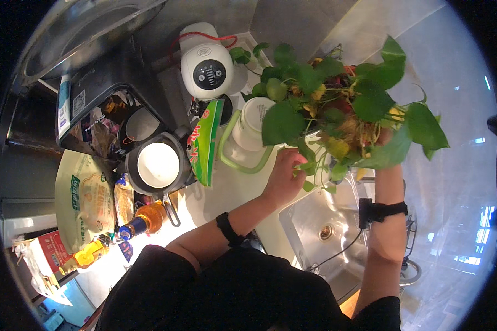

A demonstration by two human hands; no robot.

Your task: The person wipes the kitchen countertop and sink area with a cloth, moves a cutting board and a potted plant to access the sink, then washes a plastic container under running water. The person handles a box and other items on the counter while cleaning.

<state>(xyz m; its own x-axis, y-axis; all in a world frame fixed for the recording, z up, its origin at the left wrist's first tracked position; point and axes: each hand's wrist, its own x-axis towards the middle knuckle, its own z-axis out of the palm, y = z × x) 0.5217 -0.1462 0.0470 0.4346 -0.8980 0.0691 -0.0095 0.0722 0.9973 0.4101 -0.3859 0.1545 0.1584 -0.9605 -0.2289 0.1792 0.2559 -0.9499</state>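
Observation:
A leafy green potted plant, its pot hidden (335, 99), with some yellowed leaves and trailing stems, rises at the back edge of a stainless steel sink. My left hand (288, 173) has its fingers curled at the small lower leaves and thin stems on the plant's near left side; whether they pinch a leaf is unclear. My right hand (384, 136) reaches up into the plant's right side and is mostly covered by leaves, so its grip cannot be seen. Each wrist wears a black strap.
The steel sink (325, 231) lies below the plant. Left of it are a white container with green handle (252, 120), a green packet (205, 145), a white appliance (207, 70), a dark pot with a white bowl (158, 165), a black bin (91, 95) and oil bottles (149, 219).

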